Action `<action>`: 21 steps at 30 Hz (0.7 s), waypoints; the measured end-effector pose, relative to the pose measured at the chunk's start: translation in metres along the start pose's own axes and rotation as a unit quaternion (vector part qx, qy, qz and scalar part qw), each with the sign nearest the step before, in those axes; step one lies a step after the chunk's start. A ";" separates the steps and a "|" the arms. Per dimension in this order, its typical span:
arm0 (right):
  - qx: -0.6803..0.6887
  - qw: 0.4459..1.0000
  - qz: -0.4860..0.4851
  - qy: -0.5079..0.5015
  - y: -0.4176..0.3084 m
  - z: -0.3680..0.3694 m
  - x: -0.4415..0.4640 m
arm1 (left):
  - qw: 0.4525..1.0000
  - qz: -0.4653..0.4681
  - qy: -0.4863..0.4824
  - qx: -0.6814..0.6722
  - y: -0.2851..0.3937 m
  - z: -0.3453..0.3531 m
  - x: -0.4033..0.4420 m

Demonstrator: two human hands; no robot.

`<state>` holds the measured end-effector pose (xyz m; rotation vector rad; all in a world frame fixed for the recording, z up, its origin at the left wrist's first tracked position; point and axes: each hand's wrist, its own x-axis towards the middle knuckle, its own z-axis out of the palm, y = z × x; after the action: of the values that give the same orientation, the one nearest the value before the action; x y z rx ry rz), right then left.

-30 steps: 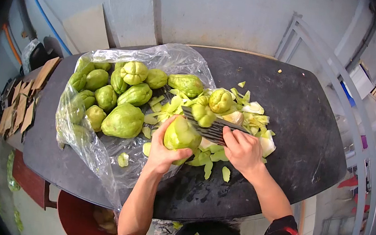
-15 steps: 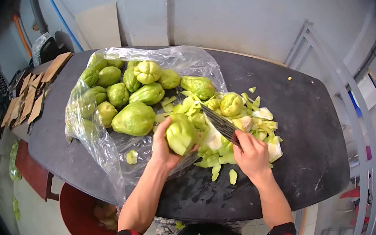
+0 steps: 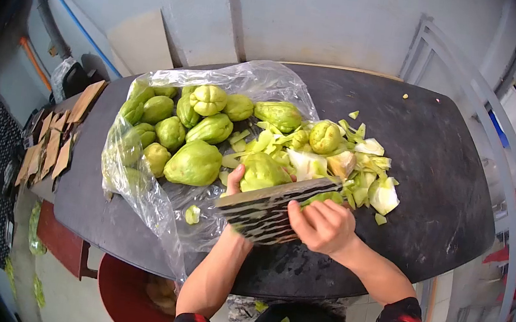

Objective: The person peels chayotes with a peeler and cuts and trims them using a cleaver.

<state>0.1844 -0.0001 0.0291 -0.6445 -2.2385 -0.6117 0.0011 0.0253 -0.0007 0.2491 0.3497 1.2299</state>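
My left hand (image 3: pixel 235 180) is wrapped round a green chayote (image 3: pixel 262 173), mostly hidden behind the blade. My right hand (image 3: pixel 325 226) grips a broad knife (image 3: pixel 265 211) with a wavy black-and-pale striped blade. The blade lies tilted across the near side of the chayote; whether it touches the skin is unclear. Green peelings (image 3: pixel 364 179) and pale cut pieces (image 3: pixel 384 196) are heaped just beyond my right hand. Several whole chayotes (image 3: pixel 194 162) rest on a clear plastic bag (image 3: pixel 166 214) to the left.
Everything lies on a dark table (image 3: pixel 434 181) with rounded edges. Below its near left edge stands a red tub (image 3: pixel 121 298) with pale pieces inside. Wooden boards (image 3: pixel 50 144) are at the left, and a grey metal railing (image 3: pixel 496 137) runs along the right.
The knife has swung from pointing away, beyond the chayote, to lying across its near side with its broad face showing. My right hand has come slightly nearer; the view has shifted a little.
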 end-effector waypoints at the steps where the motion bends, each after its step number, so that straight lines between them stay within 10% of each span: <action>1: 0.000 1.000 -0.012 0.018 -0.002 0.002 0.001 | 1.000 -0.004 0.008 -0.011 -0.004 0.005 -0.003; 13: 0.047 0.996 0.070 -0.001 0.017 0.006 -0.012 | 0.990 0.066 0.120 0.037 -0.012 0.009 -0.009; 21: 0.065 0.997 0.030 0.005 0.003 -0.013 -0.002 | 0.995 0.061 -0.050 0.061 -0.004 0.002 -0.009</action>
<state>0.1942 -0.0061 0.0363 -0.6399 -2.2206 -0.4337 0.0029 0.0158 0.0007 0.4410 0.3258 1.3123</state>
